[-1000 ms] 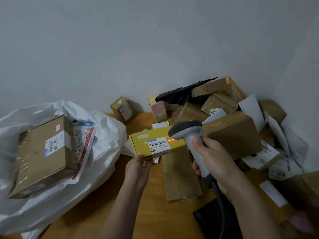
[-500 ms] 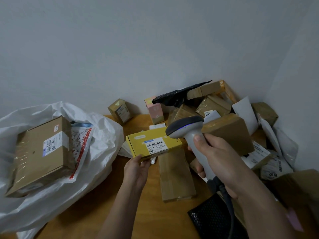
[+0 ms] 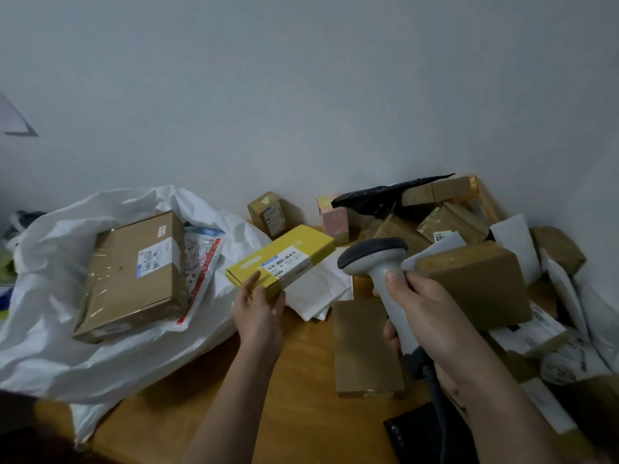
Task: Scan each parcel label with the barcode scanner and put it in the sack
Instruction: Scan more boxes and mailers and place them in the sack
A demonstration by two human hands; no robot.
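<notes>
My left hand holds a flat yellow parcel by its near end, label side up, just right of the white sack. The parcel is tilted, its far end higher. My right hand grips the grey barcode scanner by its handle, its dark head facing left toward the yellow parcel, a short gap between them. Inside the sack's mouth lie a large brown box and a white mailer with red print.
A heap of brown boxes, white mailers and a black bag fills the right corner of the wooden table. A flat brown parcel lies under my right hand. Small boxes stand by the wall. A black pouch lies at the front.
My left hand has carried the yellow parcel left and away from the scanner, toward the sack. The red scan line seen on the label a second ago is gone.
</notes>
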